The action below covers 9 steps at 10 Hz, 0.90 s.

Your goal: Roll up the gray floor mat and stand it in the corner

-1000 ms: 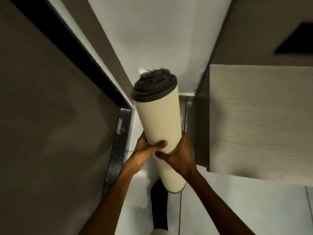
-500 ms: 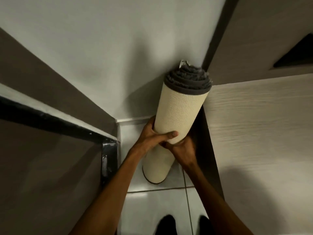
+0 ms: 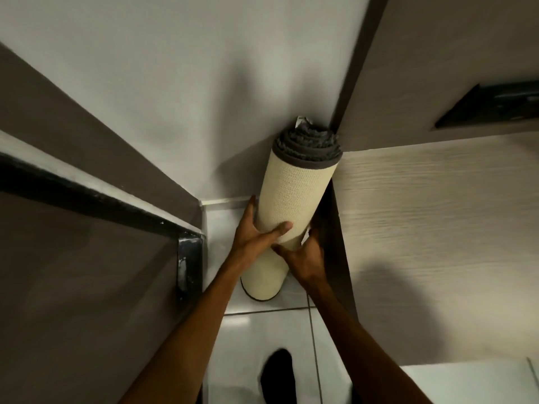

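Note:
The rolled mat [image 3: 294, 196] stands on end on the white tile floor, cream backing outward and gray pile showing at its top. Its top leans into the corner between the white wall and a pale wood cabinet. My left hand [image 3: 256, 231] wraps around the roll's middle from the left, thumb across the front. My right hand [image 3: 304, 258] rests against the roll's lower right side with its fingers spread loosely.
A pale wood-grain cabinet [image 3: 431, 243] fills the right side. A dark brown panel with a black edge [image 3: 87, 199] closes the left. White floor tiles [image 3: 271, 330] run between them, and a dark-socked foot [image 3: 277, 374] stands below the roll.
The roll has been carried from in front of me into the corner and set on the floor, its top now against the wall. My right hand's fingers have loosened.

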Each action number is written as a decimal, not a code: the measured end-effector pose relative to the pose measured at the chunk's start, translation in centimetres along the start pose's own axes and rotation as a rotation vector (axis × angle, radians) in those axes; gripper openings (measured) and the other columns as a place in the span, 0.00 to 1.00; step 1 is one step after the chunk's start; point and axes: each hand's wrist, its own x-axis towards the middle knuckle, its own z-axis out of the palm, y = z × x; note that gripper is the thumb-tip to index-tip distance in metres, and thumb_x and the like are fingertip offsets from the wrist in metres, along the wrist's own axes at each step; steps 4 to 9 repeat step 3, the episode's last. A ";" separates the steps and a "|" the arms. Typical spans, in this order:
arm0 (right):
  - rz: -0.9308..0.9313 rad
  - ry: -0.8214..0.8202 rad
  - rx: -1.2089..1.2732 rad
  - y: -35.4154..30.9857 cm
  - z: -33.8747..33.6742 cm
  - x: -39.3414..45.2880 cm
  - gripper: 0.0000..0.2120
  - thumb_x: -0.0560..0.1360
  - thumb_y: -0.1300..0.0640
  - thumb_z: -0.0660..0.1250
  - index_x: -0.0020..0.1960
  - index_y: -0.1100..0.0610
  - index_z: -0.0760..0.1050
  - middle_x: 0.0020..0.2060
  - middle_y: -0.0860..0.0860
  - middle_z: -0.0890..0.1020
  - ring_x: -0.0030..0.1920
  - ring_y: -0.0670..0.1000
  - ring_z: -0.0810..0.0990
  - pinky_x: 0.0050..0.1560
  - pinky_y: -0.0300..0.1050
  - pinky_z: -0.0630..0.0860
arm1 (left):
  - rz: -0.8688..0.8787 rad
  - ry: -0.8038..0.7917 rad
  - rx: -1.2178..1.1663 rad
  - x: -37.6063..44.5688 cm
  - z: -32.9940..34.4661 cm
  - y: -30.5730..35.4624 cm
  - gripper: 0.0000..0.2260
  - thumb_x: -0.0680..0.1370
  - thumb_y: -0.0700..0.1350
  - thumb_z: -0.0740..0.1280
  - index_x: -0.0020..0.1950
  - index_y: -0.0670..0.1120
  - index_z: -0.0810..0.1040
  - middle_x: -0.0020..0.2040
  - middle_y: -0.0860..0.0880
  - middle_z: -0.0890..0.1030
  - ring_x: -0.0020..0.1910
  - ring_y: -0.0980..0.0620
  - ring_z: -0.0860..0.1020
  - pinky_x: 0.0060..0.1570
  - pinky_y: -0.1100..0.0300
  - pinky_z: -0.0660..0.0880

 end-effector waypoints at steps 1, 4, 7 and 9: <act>-0.052 0.026 -0.111 -1.0 -1.1 -4.3 0.34 0.78 0.60 0.69 0.80 0.56 0.58 0.73 0.57 0.73 0.73 0.57 0.73 0.71 0.60 0.74 | 0.068 0.138 0.133 -4.2 0.0 1.1 0.41 0.75 0.64 0.71 0.82 0.56 0.55 0.82 0.50 0.64 0.78 0.51 0.63 0.75 0.48 0.67; -0.421 -0.017 -0.390 -7.2 -5.8 -14.8 0.26 0.85 0.48 0.55 0.81 0.52 0.57 0.80 0.53 0.65 0.78 0.53 0.65 0.76 0.56 0.68 | 0.376 0.351 0.516 -16.0 -0.2 6.9 0.31 0.83 0.66 0.46 0.83 0.54 0.52 0.84 0.52 0.54 0.83 0.56 0.49 0.82 0.41 0.54; -0.421 -0.017 -0.390 -7.2 -5.8 -14.8 0.26 0.85 0.48 0.55 0.81 0.52 0.57 0.80 0.53 0.65 0.78 0.53 0.65 0.76 0.56 0.68 | 0.376 0.351 0.516 -16.0 -0.2 6.9 0.31 0.83 0.66 0.46 0.83 0.54 0.52 0.84 0.52 0.54 0.83 0.56 0.49 0.82 0.41 0.54; -0.421 -0.017 -0.390 -7.2 -5.8 -14.8 0.26 0.85 0.48 0.55 0.81 0.52 0.57 0.80 0.53 0.65 0.78 0.53 0.65 0.76 0.56 0.68 | 0.376 0.351 0.516 -16.0 -0.2 6.9 0.31 0.83 0.66 0.46 0.83 0.54 0.52 0.84 0.52 0.54 0.83 0.56 0.49 0.82 0.41 0.54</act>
